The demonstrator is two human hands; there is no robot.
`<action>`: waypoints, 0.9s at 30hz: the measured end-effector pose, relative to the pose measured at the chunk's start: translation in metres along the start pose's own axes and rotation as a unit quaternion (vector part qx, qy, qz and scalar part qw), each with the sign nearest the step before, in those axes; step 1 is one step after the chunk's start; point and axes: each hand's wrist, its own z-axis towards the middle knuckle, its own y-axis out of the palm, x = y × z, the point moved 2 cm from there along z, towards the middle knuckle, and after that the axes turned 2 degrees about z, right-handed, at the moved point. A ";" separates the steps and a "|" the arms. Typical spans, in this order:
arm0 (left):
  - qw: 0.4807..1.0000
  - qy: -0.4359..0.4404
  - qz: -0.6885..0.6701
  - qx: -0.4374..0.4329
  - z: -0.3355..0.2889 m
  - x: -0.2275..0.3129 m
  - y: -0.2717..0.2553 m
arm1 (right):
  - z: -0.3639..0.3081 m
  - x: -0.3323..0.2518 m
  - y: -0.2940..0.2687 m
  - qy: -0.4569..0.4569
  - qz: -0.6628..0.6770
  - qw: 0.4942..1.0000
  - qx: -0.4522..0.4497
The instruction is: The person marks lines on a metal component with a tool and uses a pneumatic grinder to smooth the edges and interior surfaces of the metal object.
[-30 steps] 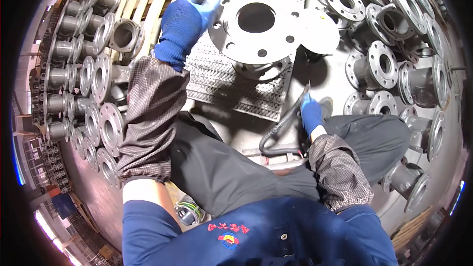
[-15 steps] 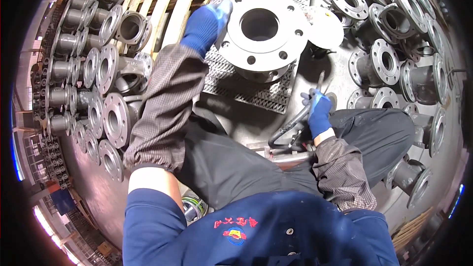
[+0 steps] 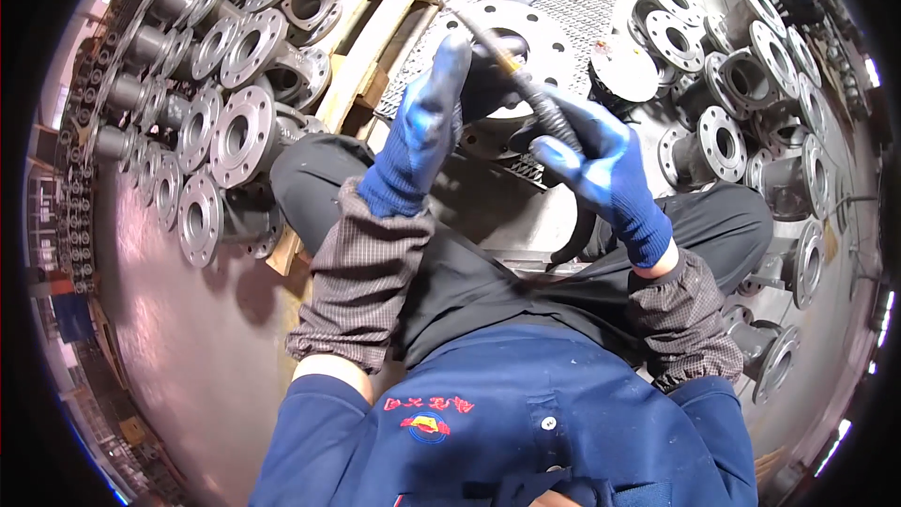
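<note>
A grey flanged pipe fitting (image 3: 542, 61) stands on a metal grating (image 3: 587, 0) in front of me, its round bolt-holed face upward. My right hand (image 3: 608, 158), in a blue coated glove, grips a long thin hand tool (image 3: 509, 64) with a ribbed dark grip. The tool slants up and left across the fitting, and its far end is blurred. Below that hand curves a black hose (image 3: 574, 237). My gloved left hand (image 3: 422, 127) is raised at the near left side of the fitting, fingers stretched upward close to the tool. Part of the fitting's bore is hidden behind the hands.
Rows of flanged fittings (image 3: 242, 136) crowd the left side, and more fittings (image 3: 721, 139) stand on the right. A wooden pallet (image 3: 380, 28) lies beyond my left hand. Right of the grating is a pale round disc (image 3: 624, 68). My bent legs frame the near side.
My left hand has let go of the flange rim and come nearer. My right hand has lifted the tool from beside my right knee up over the fitting. The view has shifted slightly.
</note>
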 end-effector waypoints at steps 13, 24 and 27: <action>0.907 0.201 0.366 -0.060 0.008 -0.003 -0.011 | 0.029 0.015 0.045 -0.021 -0.270 0.962 0.023; 0.916 0.193 0.327 -0.129 0.040 -0.031 -0.029 | 0.029 0.013 0.021 0.244 0.409 0.867 -0.147; 0.815 0.260 0.513 0.063 0.070 -0.008 -0.059 | 0.039 0.033 -0.034 0.159 0.260 0.951 -0.053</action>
